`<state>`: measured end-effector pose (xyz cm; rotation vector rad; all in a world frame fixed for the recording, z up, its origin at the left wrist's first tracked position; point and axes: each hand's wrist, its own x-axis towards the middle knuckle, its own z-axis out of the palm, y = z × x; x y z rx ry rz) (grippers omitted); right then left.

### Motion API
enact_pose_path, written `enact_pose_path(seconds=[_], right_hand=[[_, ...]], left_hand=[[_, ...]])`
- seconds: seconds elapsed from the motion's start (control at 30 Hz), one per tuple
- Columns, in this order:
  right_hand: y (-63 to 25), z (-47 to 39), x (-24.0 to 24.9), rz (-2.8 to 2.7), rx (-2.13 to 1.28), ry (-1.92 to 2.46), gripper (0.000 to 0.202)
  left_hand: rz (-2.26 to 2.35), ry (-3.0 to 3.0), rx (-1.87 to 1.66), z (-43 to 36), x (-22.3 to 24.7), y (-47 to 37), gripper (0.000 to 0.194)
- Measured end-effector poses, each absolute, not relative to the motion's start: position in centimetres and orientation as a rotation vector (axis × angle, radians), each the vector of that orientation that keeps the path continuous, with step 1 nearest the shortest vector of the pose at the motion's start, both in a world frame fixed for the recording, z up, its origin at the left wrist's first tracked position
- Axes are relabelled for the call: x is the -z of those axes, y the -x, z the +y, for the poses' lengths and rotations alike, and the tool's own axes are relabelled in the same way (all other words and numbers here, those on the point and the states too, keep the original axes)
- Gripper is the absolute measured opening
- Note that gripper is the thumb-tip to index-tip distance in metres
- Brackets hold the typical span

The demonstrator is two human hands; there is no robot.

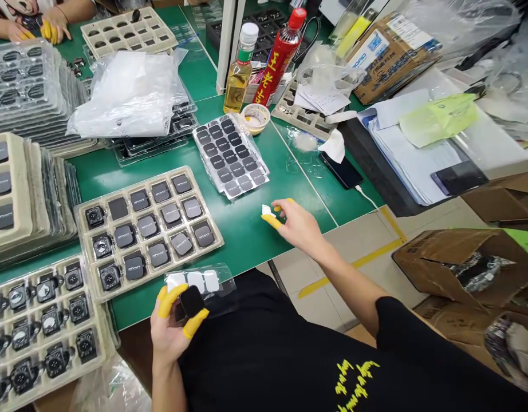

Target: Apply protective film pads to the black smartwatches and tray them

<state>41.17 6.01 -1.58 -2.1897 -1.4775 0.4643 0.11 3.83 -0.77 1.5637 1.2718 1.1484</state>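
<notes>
My left hand (166, 329), with yellow finger cots, grips a dark square watch case (192, 301) by its edges, its glossy face up. Behind it lies a clear sheet of white rounded-square stickers (211, 280) at the table edge. My right hand (299, 224), also in yellow finger cots, pinches a small crumpled white piece (268, 210), perhaps paper or cloth, over the green table. Between and beyond the hands stands a beige tray (217, 240); several cells hold squares with grey printed covers, and the left column shows bare watch cases. Printed grey sticker sheets (233, 154) lie farther back.
Another watch tray (103, 343) overhangs the near left. Tray stacks (44, 200) rise at left. A tape roll (254, 119), an oil-coloured bottle (238, 83), a red bottle (278, 63) and a charging phone (342, 170) are behind. Cardboard boxes (440, 243) stand right. Another person's hands (53, 26) work top left.
</notes>
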Motion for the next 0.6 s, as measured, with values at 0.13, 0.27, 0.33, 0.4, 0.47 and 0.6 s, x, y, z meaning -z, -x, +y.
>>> enact_pose_path(seconds=[0.13, 0.27, 0.33, 0.4, 0.47, 0.6], right_hand=[[-40.2, 6.2, 1.9, -1.476, -0.426, 2.151, 0.030], [-37.6, 5.6, -0.8, -1.520, -0.510, 1.986, 0.030], [-34.8, 4.6, -3.0, -1.627, -0.602, 1.785, 0.026], [-31.7, 3.9, -5.1, -1.863, -0.711, 1.416, 0.024], [-29.0, 3.5, -6.6, -2.093, -0.754, 1.043, 0.033], [-26.2, 4.0, -7.3, -2.320, -0.650, 0.710, 0.042]], left_hand=[[1.273, -1.620, -1.135, 4.0, 1.0, 0.0, 0.060], [1.285, -1.626, -1.142, 3.6, 1.3, -0.3, 0.066], [1.262, -1.619, -1.126, 3.5, 1.2, -0.6, 0.071], [1.202, -1.583, -1.130, 3.6, 0.9, -0.8, 0.072], [1.116, -1.531, -1.139, 3.7, 0.4, -1.0, 0.070], [0.970, -1.492, -1.176, 3.5, -0.7, -0.9, 0.064]])
